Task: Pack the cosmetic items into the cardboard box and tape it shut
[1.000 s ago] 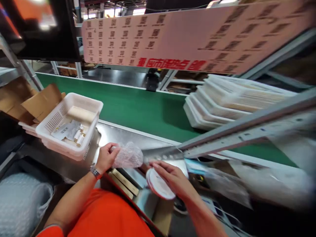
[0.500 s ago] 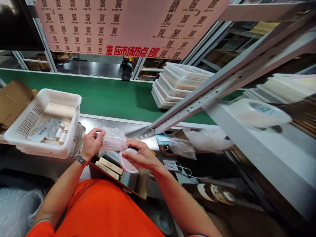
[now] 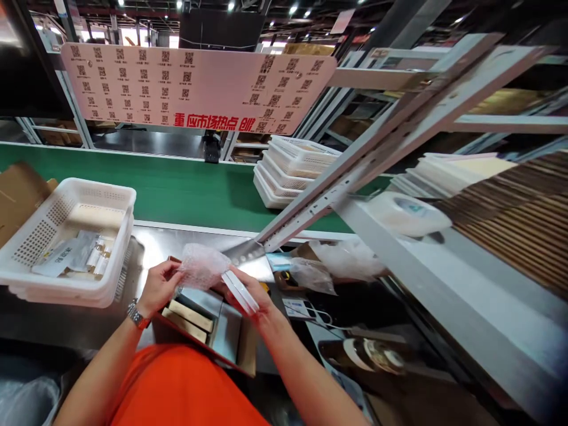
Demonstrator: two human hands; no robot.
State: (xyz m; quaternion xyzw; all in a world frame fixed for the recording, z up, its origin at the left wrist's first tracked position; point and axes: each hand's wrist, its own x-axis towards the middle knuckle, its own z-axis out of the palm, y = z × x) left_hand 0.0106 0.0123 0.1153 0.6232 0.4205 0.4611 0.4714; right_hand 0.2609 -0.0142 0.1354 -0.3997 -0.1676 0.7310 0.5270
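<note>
My left hand (image 3: 160, 287) pinches the left end of a crumpled piece of clear bubble wrap (image 3: 205, 266), and whatever may be inside it cannot be made out. My right hand (image 3: 255, 296), at the wrap's other end, grips a flat white round thing (image 3: 239, 291) turned edge-on, with layered edges; its exact kind is unclear. Whether my right fingers also hold the wrap is hidden. Just below both hands, an open cardboard box (image 3: 247, 349) contains narrow cream boxes (image 3: 190, 315) and pale grey-white boxes (image 3: 226, 332).
At left, a white perforated basket (image 3: 126, 222) holds plastic packets and small bottles. A green conveyor belt (image 3: 190, 195) crosses behind the metal bench, carrying stacked white baskets (image 3: 288, 171). A slanted metal post (image 3: 337, 189) and grey shelf (image 3: 435, 296) stand at right.
My right hand has turned the white round thing from face-up to edge-on. The bubble wrap is bunched up more, and the camera view has tilted upward.
</note>
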